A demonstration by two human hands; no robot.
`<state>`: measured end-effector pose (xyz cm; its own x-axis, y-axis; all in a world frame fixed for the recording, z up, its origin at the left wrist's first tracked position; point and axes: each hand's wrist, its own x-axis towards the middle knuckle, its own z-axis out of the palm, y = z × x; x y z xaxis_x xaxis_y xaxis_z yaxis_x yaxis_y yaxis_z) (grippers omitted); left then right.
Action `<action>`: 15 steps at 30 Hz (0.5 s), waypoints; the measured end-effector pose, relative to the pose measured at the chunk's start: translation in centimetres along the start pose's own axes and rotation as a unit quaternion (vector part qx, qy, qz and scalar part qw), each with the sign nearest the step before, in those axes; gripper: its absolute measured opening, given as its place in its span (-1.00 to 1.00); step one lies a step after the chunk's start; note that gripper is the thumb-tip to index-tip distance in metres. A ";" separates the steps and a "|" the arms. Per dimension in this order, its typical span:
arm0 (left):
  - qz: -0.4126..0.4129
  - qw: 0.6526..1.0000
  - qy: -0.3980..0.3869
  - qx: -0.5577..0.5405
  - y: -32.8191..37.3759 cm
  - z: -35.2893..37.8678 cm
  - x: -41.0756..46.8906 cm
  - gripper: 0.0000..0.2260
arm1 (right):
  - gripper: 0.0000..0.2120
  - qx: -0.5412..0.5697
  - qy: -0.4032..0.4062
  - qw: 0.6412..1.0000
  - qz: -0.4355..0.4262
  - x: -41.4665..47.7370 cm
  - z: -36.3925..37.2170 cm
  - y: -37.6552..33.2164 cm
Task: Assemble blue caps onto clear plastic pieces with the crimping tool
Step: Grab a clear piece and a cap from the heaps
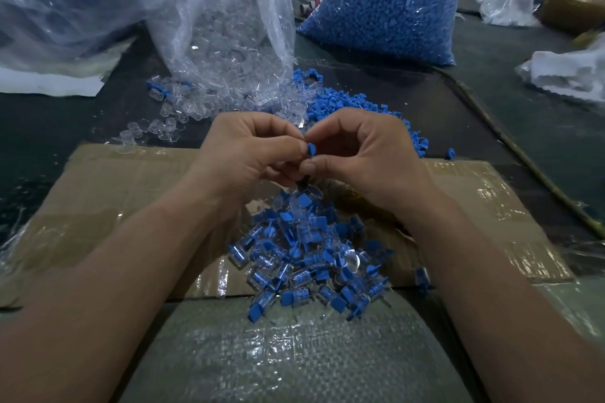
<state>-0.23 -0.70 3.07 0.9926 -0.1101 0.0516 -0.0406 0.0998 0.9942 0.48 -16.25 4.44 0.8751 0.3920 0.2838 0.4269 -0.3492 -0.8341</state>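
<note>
My left hand (248,150) and my right hand (363,154) meet fingertip to fingertip above the cardboard sheet (114,193). Between them is a small blue cap (311,150), pinched by my right thumb and forefinger. My left hand's fingers curl around something mostly hidden; a clear piece there cannot be made out. Below the hands lies a heap of assembled clear pieces with blue caps (311,258). Loose blue caps (347,105) and loose clear pieces (170,114) lie beyond the hands. No crimping tool shows.
An open clear bag of clear pieces (229,42) stands at the back centre, a full bag of blue caps (386,0) to its right. More plastic bags (59,0) lie at far left and right. A woven sack (294,353) covers the near edge.
</note>
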 end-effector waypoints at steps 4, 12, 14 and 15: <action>-0.006 1.000 0.008 -0.004 0.1 0.0 0.0 -0.84 | -0.70 -0.014 0.009 0.999 -0.044 0.0 -0.1 0.1; -0.022 0.998 -0.011 -0.059 -0.1 -0.3 0.1 -0.93 | -0.71 -0.057 0.053 0.994 -0.072 -0.1 -0.1 0.2; -0.025 0.998 -0.015 -0.062 -0.2 -0.4 0.2 -0.86 | -0.70 -0.065 0.055 0.994 -0.071 -0.2 -0.1 0.1; -0.025 0.998 -0.019 -0.062 -0.2 -0.5 0.3 -0.86 | -0.70 -0.068 0.056 0.994 -0.070 -0.1 -0.2 0.2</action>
<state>0.12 -0.30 2.83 0.9880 -0.1545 0.0074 0.0262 0.2144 0.9764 0.45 -16.51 4.35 0.8217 0.3500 0.4497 0.5663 -0.4126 -0.7135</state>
